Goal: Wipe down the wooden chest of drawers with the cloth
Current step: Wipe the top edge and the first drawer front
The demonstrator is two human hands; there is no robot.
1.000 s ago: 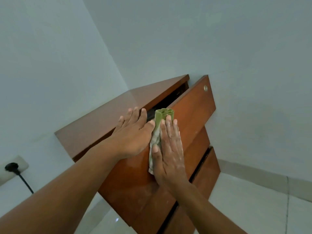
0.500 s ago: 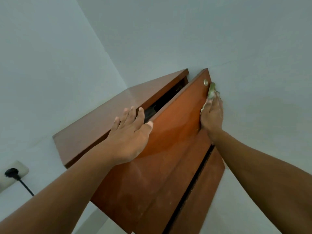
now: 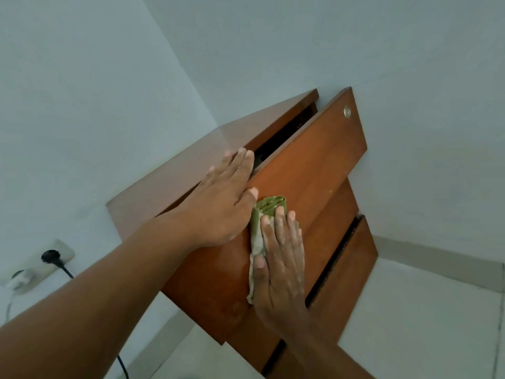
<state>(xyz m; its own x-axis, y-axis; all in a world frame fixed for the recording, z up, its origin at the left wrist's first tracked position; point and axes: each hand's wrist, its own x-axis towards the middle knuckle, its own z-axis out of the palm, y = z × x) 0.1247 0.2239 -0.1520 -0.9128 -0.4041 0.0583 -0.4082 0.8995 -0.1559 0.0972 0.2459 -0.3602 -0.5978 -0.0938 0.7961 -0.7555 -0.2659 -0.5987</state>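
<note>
The wooden chest of drawers [image 3: 314,170] stands in the corner of the room, its top drawer [image 3: 308,160] pulled slightly out so a dark gap shows beneath the top panel. The right hand [image 3: 281,258] lies flat, fingers spread, pressing the folded green cloth [image 3: 269,207] against the face of that drawer; its grip is open-palmed, pinning the cloth rather than clutching it. The left hand [image 3: 221,198] is released and holds nothing, resting flat over the upper edge of the drawer front, fingertips reaching to the gap.

The likely trouble is the loose drawer. Pressure from the wiping hand could push it shut, and the left fingertips sit right at the opening, where they could be pinched. Because the cloth is only pinned under a flat palm, a quick stroke could leave it behind or let it slip to the floor. Pale dusty smears on the lower part of the drawer face suggest the wiping is far from complete.

Much of the cloth is covered by the right hand, so its full size is unclear. The inside of the drawer is dark. The lowest drawer [image 3: 344,283] runs out of view under the right forearm, and the chest's base cannot be seen. A wall socket with a black plug [image 3: 50,255] sits off to the left.
</note>
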